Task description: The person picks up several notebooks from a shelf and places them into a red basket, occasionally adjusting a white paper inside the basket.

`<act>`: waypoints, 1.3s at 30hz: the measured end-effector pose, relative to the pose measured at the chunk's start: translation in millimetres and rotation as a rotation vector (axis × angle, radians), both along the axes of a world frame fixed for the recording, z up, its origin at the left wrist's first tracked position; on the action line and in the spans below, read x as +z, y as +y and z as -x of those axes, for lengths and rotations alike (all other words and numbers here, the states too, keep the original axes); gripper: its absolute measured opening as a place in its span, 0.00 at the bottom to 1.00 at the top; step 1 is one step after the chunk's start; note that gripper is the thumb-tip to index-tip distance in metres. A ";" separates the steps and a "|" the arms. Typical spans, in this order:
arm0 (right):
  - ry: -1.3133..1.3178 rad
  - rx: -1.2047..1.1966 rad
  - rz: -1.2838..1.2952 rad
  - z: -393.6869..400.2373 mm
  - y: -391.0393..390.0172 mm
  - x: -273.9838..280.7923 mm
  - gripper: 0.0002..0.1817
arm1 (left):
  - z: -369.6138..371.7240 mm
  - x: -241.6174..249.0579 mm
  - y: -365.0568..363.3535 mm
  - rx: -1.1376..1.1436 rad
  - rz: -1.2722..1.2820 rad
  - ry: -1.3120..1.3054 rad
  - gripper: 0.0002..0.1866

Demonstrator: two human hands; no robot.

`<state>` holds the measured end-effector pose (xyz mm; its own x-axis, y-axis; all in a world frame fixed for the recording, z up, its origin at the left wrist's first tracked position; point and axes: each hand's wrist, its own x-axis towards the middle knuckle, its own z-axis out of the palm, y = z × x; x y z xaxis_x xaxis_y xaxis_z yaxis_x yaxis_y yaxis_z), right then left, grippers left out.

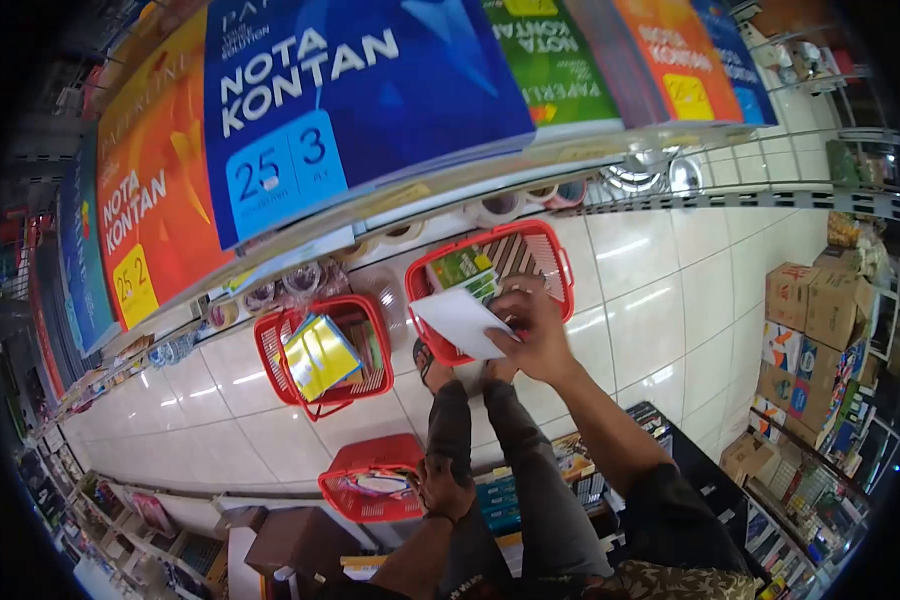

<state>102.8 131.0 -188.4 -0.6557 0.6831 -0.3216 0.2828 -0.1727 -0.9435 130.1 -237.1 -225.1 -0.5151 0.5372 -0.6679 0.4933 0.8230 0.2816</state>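
Right hand [530,328] closed in a pinch on white paper [462,318], perhaps a pad, above the red basket [562,262] holding green booklets [460,266]. Left hand [444,486] low, near the knee; its openness I cannot tell.

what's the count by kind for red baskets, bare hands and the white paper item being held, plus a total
red baskets: 3 (upper basket, left basket, lower basket)
bare hands: 2 (right hand, left hand)
held white paper item: 1
total: 6
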 end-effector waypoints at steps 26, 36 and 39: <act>0.402 -0.140 -1.660 59.5 165.5 277.5 0.08 | 4.7 -7.4 -5.3 0.002 0.069 -0.090 0.24; 0.148 0.179 -1.699 90.3 159.5 193.9 0.15 | 0.0 -14.0 -23.1 0.046 -0.027 -0.047 0.20; 0.083 0.230 -1.563 85.4 152.2 190.1 0.15 | 1.7 -14.0 -24.6 0.061 -0.004 -0.055 0.20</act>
